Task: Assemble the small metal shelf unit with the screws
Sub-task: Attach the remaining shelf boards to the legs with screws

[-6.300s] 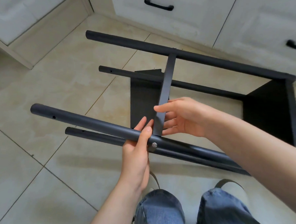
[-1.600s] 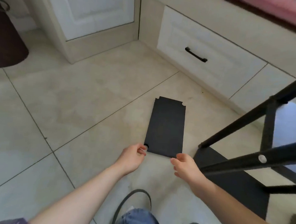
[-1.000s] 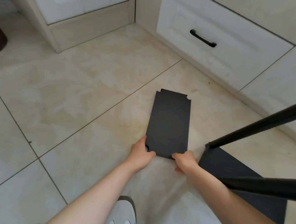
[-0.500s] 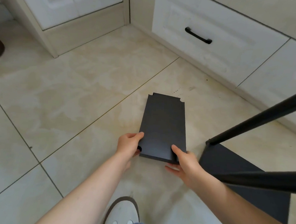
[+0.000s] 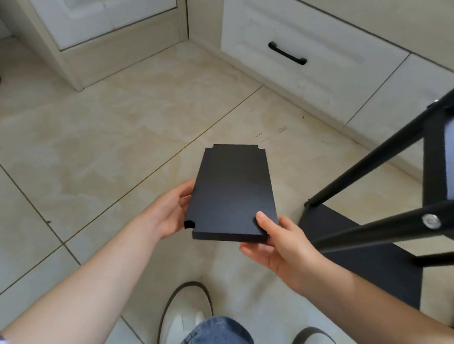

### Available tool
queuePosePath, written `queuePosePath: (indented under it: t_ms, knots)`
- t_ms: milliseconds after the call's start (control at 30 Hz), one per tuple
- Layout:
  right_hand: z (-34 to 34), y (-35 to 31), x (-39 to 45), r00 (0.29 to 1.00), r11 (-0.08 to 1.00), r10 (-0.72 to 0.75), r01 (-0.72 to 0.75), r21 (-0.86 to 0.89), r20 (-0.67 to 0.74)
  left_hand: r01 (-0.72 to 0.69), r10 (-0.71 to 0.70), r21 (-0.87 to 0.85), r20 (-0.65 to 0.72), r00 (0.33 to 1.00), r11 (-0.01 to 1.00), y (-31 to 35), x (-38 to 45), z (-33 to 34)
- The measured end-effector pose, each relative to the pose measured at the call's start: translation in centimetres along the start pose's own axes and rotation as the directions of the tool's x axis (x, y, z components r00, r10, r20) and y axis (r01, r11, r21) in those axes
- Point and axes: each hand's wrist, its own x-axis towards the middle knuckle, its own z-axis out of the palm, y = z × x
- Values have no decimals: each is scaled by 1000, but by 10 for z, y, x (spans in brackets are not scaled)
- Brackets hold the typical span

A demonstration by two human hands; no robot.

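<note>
Down at the bottom are two white shoes [image 5: 183, 324] and blue jeans [image 5: 217, 337] on the tiled floor [image 5: 90, 143]. Just past them, both hands hold a flat black shelf board [image 5: 232, 190] up off the floor. The left hand [image 5: 170, 212] is curled round its left edge. The right hand [image 5: 280, 244] holds the near right corner, thumb on top and fingers under. To the right stands the black metal frame [image 5: 379, 164], close to the board but not touching it, with a silver screw [image 5: 431, 221] in one bar. Farther back are white cupboards, and one drawer [image 5: 306, 44] has a black handle [image 5: 287, 53].
</note>
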Motion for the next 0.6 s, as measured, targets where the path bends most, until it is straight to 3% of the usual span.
queuePosePath:
  t_ms: [167, 400, 600]
  knots:
    - [-13, -16, -38, 994, 999, 8, -5, -33, 108, -38, 40, -98, 22, 999, 994, 15, -21, 5]
    - [-18, -39, -108, 991, 997, -4, 15, -79, 135, -107, 103, 23, 131, 986, 994, 30, -95, 25]
    - [-6, -70, -181, 986, 992, -70, 85, -93, 151, -213, 214, -19, 169, 962, 977, 54, -186, 43]
